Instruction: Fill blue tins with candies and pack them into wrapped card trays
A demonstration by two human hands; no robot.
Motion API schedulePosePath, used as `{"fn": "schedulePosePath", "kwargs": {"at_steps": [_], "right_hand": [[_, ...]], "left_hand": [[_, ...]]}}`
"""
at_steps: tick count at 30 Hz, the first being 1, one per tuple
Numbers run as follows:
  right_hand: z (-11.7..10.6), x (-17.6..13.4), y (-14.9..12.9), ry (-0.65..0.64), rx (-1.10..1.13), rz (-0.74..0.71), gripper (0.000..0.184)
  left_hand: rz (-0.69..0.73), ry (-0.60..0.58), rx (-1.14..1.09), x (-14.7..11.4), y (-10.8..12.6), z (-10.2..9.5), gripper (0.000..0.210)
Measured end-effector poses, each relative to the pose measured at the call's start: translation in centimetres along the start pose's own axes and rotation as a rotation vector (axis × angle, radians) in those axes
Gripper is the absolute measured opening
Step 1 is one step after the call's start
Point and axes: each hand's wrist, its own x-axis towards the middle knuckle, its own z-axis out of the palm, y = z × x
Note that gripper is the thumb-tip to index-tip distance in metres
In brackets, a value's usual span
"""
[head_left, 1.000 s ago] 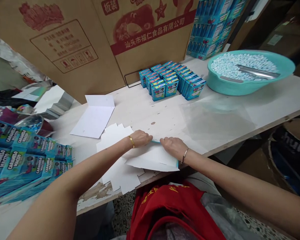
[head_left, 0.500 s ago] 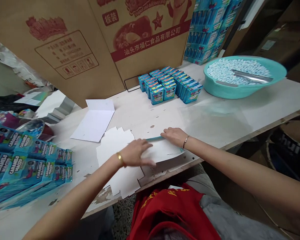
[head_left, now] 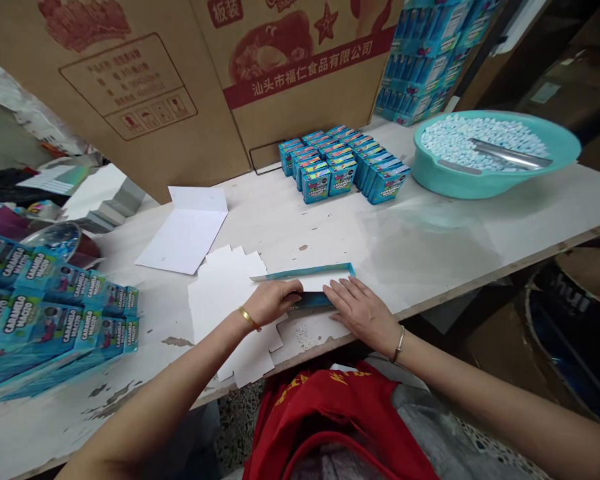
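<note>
A shallow cardboard tray (head_left: 313,273), blue outside and white inside, is partly folded up near the table's front edge. My left hand (head_left: 274,300) grips its near wall on the left, thumb and fingers curled round the edge. At the right end, my right hand (head_left: 363,310) lies against the near side with its fingers stretched out; the palm side is hidden. A loose flap sticks out past the tray's left end. Just left of it, under my left wrist, are flat white carton blanks (head_left: 215,287) with notched edges.
Small blue candy boxes (head_left: 330,180) stand in rows before a large brown carton (head_left: 300,113). A turquoise basin (head_left: 460,180) at right holds pale candies and a metal scoop (head_left: 510,153). A folded white card (head_left: 185,237) and wrapped blue boxes (head_left: 55,327) lie left.
The flat piece now has raised walls and a tray shape. My left hand has closed on its near wall; my right hand has come from the far edge to the near right side.
</note>
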Motion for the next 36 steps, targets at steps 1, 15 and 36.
{"fn": "schedulePosePath", "kwargs": {"at_steps": [1,15,36], "right_hand": [[1.0,-0.6,-0.2,0.022,-0.027,0.01,0.042],[2.7,0.7,0.4,-0.233,-0.007,0.127,0.012],[0.5,3.8,2.2,-0.629,0.171,0.093,0.021]], "left_hand": [[0.041,0.032,0.089,-0.5,0.0,0.4,0.023],[-0.212,0.095,0.082,-2.2,1.4,4.2,0.014],[-0.149,-0.312,-0.386,0.0,-2.2,1.7,0.027]]}}
